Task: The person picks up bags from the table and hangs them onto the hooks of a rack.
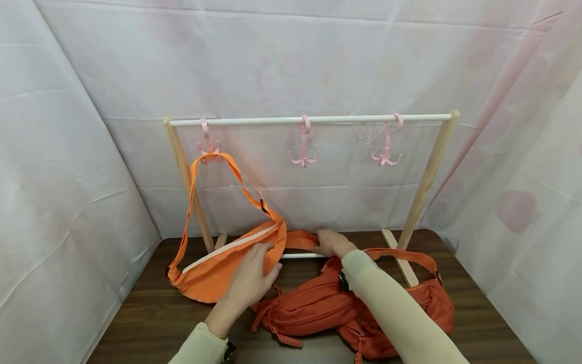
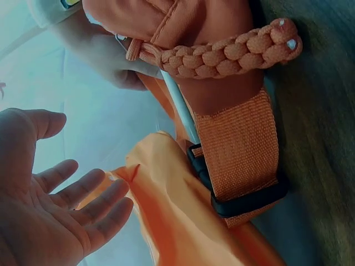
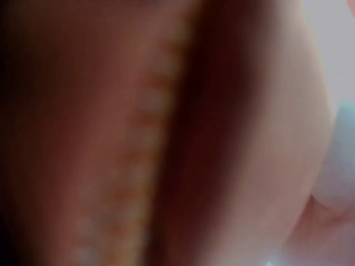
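A bright orange crossbody bag point(image 1: 213, 278) with a white zipper hangs by its strap from the left pink hook point(image 1: 209, 146), its lower part reaching the table. My left hand point(image 1: 252, 275) is in front of this bag, fingers spread and loosely bent with nothing in them; its palm point(image 2: 39, 221) shows in the left wrist view. Two rust-red bags lie overlapping on the table: a front one point(image 1: 313, 306) with braided zipper pulls and a right one point(image 1: 432, 303). Behind them, my right hand point(image 1: 334, 243) grips a rust-red strap point(image 1: 300, 240). Blurred fabric fills most of the right wrist view.
A rack with a white top rod point(image 1: 254, 121) and wooden side posts point(image 1: 427, 182) stands at the back of the dark wooden table point(image 1: 136, 313). A middle pink hook point(image 1: 304, 144) and a right pink hook point(image 1: 386, 146) hang bare. Pale fabric point(image 1: 291, 65) surrounds the table.
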Demonstrator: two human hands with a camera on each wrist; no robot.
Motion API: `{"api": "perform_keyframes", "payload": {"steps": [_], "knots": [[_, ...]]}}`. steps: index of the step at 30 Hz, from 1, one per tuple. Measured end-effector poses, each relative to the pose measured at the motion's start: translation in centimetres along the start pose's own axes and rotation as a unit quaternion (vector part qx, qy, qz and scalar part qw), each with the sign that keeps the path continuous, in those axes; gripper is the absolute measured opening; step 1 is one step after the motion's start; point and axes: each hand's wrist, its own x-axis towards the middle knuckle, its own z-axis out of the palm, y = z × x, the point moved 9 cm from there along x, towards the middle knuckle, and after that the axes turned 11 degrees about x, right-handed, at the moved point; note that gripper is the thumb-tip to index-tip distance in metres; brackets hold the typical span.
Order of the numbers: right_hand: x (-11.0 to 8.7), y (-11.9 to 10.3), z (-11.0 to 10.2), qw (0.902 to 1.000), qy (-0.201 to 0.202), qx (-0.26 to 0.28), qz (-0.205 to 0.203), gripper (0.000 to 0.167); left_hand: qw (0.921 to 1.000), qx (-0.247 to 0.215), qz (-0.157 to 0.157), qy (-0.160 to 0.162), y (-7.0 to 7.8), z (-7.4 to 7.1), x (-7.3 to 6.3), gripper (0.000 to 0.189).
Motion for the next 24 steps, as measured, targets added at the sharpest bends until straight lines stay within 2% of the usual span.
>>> {"api": "perform_keyframes", "payload": {"steps": [3,8,10,12,19,24], "knots": [[1.6,1.7,1.0,0.9996,0.004,-0.006,-0.027,0.042,1.0,-0.006,0.004,0.0,0.2,0.1,-0.1,0.058],[1.9,2.3,1.2,0.9997,0.003,0.003,-0.026,0.036,0.9999,-0.008,0.01,0.008,0.2,0.0,-0.1,0.056],[0.8,1.2,0.5,0.9999,0.0,0.013,-0.005,0.027,0.9999,-0.006,0.012,0.009,0.2,0.1,-0.2,0.055],[0.3,1.0,0.1,0.9998,0.011,0.016,-0.005,0.025,0.9999,-0.005,0.013,0.009,0.2,0.1,-0.2,0.055],[-1.4,-0.2,-1.7,0.9991,0.034,0.02,-0.014,0.042,0.9998,-0.005,0.017,0.013,0.4,0.1,0.0,0.054],[-2.4,-0.9,-2.9,0.9987,0.045,-0.004,-0.023,0.04,0.9998,-0.003,0.013,0.012,0.5,0.2,0.1,0.053]]}}
